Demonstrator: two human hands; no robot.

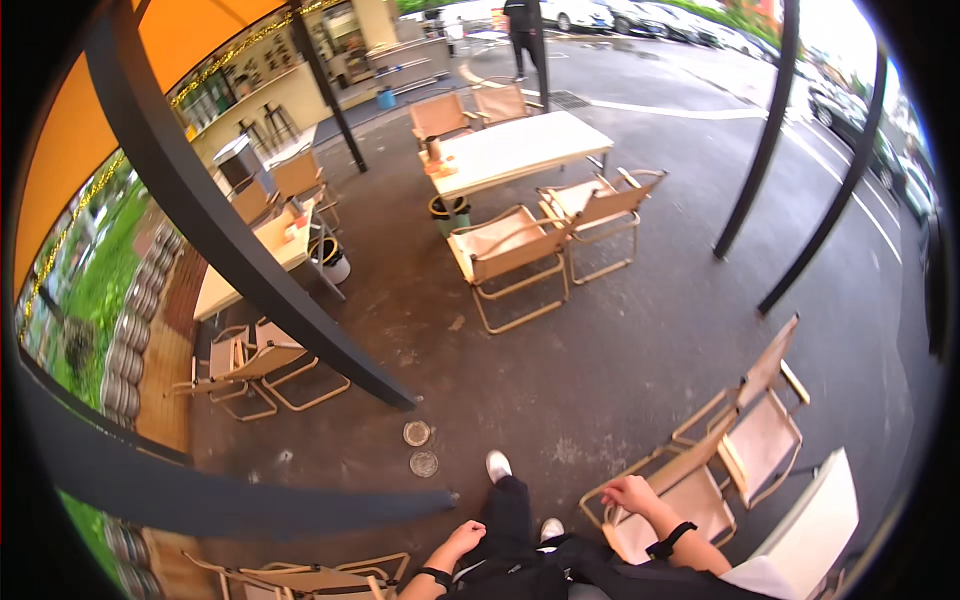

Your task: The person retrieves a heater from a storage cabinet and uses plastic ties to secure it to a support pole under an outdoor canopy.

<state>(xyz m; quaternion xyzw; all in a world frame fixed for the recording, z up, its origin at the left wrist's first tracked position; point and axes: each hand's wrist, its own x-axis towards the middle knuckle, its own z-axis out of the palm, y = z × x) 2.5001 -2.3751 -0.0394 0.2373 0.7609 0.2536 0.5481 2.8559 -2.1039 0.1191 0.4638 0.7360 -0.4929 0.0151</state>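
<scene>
My left hand (465,537) hangs low in front of my body beside my dark trouser leg, its fingers curled in and nothing visible in them. My right hand (630,493) is held out to the right with loosely bent fingers somewhat apart, and I see nothing in it. Behind that hand, from this viewpoint, lies a tan folding chair (695,505); whether the two touch I cannot tell. Each wrist wears a black band. One white shoe (498,466) is stepped forward, the other (551,529) is nearer my body.
Ahead stands a pale table (530,150) with tan folding chairs (512,250) around it. Another table (265,250) is at the left. Dark posts (240,265) rise from the paving. A white tabletop (805,530) is close on my right. A person (522,35) stands far off near parked cars.
</scene>
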